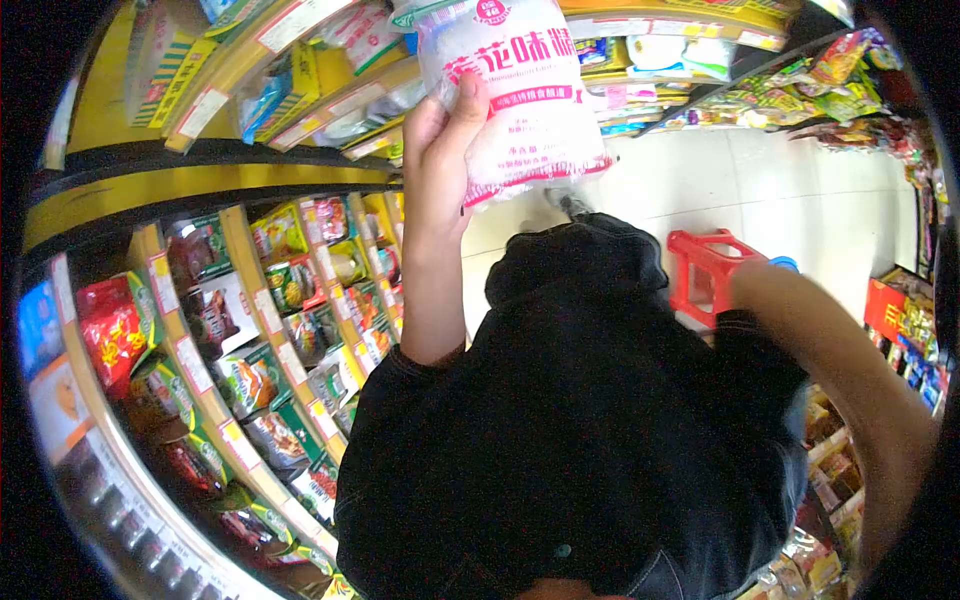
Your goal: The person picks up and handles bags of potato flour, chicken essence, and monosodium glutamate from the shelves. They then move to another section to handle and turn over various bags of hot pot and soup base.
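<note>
Closed firmly around the left edge of a clear plastic bag with pink-red printing and white contents (530, 125), with the left hand (437, 150): thumb pressed on the printed face, fingers bent behind. Held up at the top middle of the view, above the pale tiled floor (800, 195). Cannot tell the grip of the right hand, beyond sight past the bare, motion-blurred right forearm (865, 390). Below the bag, a loose black short-sleeved garment (570, 430). Near its right side, a red plastic open-framed stool (683, 268) on the tiles. To the left, tiered yellow-edged shelves (250, 285) lined with price labels and colourful packets, among them a glossy red pouch (112, 325). Toward the upper right, bright, crinkled snack bags (850, 65).
</note>
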{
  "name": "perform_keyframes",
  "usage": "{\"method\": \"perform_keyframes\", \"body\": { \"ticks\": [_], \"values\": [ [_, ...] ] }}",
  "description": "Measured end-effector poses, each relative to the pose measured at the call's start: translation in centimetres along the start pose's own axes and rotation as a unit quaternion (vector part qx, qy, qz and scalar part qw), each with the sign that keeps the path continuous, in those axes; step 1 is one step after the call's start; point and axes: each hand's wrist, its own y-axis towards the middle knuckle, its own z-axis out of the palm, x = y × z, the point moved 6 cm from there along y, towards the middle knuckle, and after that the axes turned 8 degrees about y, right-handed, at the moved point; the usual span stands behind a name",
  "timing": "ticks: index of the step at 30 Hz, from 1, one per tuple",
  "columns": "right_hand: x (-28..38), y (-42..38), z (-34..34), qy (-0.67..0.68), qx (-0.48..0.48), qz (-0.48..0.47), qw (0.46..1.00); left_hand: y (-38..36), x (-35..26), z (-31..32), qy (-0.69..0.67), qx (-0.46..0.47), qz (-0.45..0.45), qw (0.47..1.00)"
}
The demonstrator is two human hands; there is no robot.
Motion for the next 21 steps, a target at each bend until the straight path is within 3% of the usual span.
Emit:
{"method": "perform_keyframes", "body": {
  "ticks": [2,4,14,21],
  "values": [
    [2.2,2.2,-0.6,0.010,0.073,-0.096,0.993,0.4,-0.5,-0.7,0.014,-0.004,0.000,1.000],
    [3.0,3.5,-0.5,0.022,0.104,-0.133,0.985,0.6,-0.5,-1.3,0.019,0.002,0.005,1.000],
    [2.5,2.9,-1.0,0.046,0.127,-0.158,0.978,0.7,-0.7,-0.6,-0.003,0.005,0.000,1.000],
    [2.0,2.7,-2.6,0.082,0.079,-0.174,0.978,0.7,-0.2,-0.8,0.045,-0.016,0.011,0.999]
  ]
}}
